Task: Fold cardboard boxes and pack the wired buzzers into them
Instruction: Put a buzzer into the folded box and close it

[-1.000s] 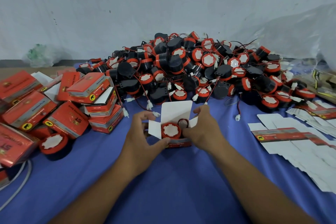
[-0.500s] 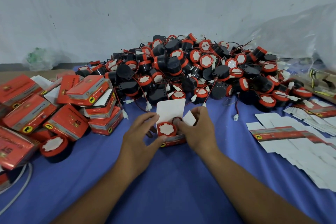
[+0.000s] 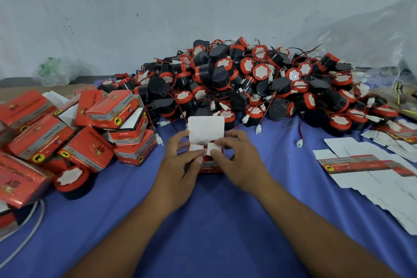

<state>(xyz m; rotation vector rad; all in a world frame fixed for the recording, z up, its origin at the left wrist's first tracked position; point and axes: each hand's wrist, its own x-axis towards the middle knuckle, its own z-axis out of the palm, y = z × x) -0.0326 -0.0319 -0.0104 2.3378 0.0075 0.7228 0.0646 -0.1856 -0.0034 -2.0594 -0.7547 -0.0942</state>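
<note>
A small red cardboard box (image 3: 211, 168) sits mid-table on the blue cloth (image 3: 214, 221). The left hand (image 3: 180, 161) curls round its left side, thumb pressing one white side flap down. The right hand (image 3: 240, 162) pinches the other side flap. The lid flap (image 3: 206, 128) stands upright. From the box, the buzzer pile (image 3: 248, 81) lies at 12 o'clock, packed boxes (image 3: 101, 124) at 9 o'clock, and flat box blanks (image 3: 372, 171) at 3 o'clock.

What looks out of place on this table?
One buzzer sits alone on the blue cloth beside the packed red boxes, apart from the big buzzer pile. Those boxes lie tumbled at all angles, not stacked.
</note>
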